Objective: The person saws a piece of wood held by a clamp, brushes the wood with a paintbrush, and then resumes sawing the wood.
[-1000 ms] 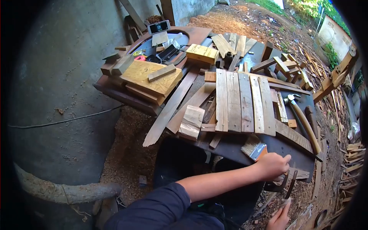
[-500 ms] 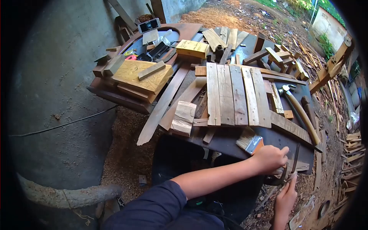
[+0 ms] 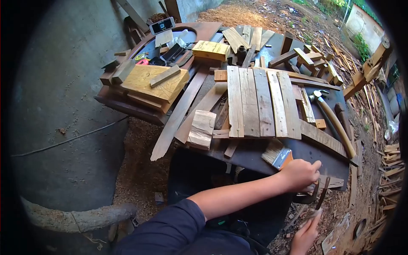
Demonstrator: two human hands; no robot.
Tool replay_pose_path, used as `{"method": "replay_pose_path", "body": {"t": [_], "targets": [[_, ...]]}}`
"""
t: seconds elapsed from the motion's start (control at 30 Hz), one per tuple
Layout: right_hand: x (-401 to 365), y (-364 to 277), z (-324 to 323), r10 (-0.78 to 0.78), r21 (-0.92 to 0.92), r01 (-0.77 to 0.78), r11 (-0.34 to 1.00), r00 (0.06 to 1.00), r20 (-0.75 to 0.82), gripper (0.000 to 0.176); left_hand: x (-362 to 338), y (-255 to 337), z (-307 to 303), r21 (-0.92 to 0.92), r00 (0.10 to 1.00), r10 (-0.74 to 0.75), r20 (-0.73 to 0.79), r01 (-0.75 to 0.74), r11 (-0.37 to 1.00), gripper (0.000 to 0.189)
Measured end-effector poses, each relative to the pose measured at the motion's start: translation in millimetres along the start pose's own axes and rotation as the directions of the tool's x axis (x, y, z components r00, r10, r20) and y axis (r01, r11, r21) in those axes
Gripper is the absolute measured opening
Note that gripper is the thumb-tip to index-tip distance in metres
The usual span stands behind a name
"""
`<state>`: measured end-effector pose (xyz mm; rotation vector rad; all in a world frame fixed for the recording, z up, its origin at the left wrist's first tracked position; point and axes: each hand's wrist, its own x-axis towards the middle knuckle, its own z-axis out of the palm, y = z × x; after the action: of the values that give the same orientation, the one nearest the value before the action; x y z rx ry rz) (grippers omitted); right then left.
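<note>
My left hand [image 3: 299,175] is closed in a fist at the near right edge of the table; whatever it grips is hidden. Just below it is a curved dark metal piece [image 3: 313,196], partly covered. My right hand [image 3: 307,233], lower and closer to my body, pinches the near end of a slim dark metal strip [image 3: 324,193], perhaps a file. The far end of this strip points up at the table edge. A paintbrush [image 3: 278,156] with pale bristles and an orange handle lies beside my left hand; its handle runs under the fist. A nailed slat panel [image 3: 264,104] lies beyond.
A claw hammer [image 3: 333,121] rests right of the panel. A cracked wood block [image 3: 202,129] and long boards [image 3: 180,114] lie to its left. A yellowish block [image 3: 155,83], a propped phone [image 3: 162,26] and stacked wood offcuts [image 3: 312,59] sit farther back.
My right hand has drawn the dark strip down toward my body, away from the table edge. My left hand stays nearly in place. The view has shifted slightly.
</note>
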<state>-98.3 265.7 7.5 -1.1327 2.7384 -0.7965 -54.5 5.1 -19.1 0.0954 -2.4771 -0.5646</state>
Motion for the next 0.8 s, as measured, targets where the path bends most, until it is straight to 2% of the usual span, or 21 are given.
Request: {"method": "replay_pose_path", "body": {"t": [0.07,0.1,0.2,0.23,0.33,0.37,0.47,0.53,0.57,0.6,0.7,0.8], "targets": [[-10,8,-3,0.030,-0.012,-0.030,0.999,0.999,0.015,0.059,0,2,4,0.011,1.000,-0.005,0.019,0.005,1.000,0.024],[2,17,4,-0.096,-0.066,0.093,0.993,0.994,-0.042,0.058,-1,2,7,-0.017,1.000,-0.010,-0.001,0.010,1.000,0.026],[44,-8,8,0.043,-0.141,-0.041,0.989,0.999,0.009,0.054,-2,3,1,-0.028,1.000,0.001,0.013,0.000,1.000,0.031],[41,-1,15,-0.071,-0.170,0.060,0.984,0.996,-0.058,0.053,-3,6,2,-0.035,1.000,-0.003,0.016,0.004,0.999,0.032],[4,-18,8,0.103,-0.038,-0.104,0.994,0.994,-0.018,0.054,-2,2,-2,-0.005,0.999,-0.014,0.036,0.014,1.000,0.035],[-8,10,15,-0.034,-0.089,0.028,0.996,0.997,-0.074,0.056,-2,1,2,0.020,0.998,-0.016,0.055,0.015,1.000,0.036],[17,2,5,-0.163,-0.123,0.157,0.980,0.986,-0.042,0.056,-1,0,3,0.001,0.998,0.000,0.061,0.000,1.000,0.041],[46,0,10,-0.063,-0.145,0.061,0.988,0.998,-0.004,0.057,0,3,-11,-0.049,0.997,-0.003,0.079,0.007,0.999,0.043],[47,-10,10,0.023,-0.160,-0.021,0.987,1.000,0.012,0.057,1,6,-15,0.001,0.992,-0.018,0.124,0.018,1.000,0.045],[43,-6,8,0.014,-0.209,-0.009,0.978,1.000,0.023,0.058,2,6,-17,0.009,0.990,-0.022,0.137,0.021,1.000,0.046],[2,-15,-3,0.057,-0.021,-0.056,0.998,0.997,0.044,0.060,3,4,-17,0.024,0.996,0.009,0.091,-0.011,1.000,0.048],[-2,-14,-14,0.087,0.047,-0.091,0.995,0.992,0.089,0.060,1,5,-11,0.019,0.998,0.010,0.070,-0.012,1.000,0.049]]}}
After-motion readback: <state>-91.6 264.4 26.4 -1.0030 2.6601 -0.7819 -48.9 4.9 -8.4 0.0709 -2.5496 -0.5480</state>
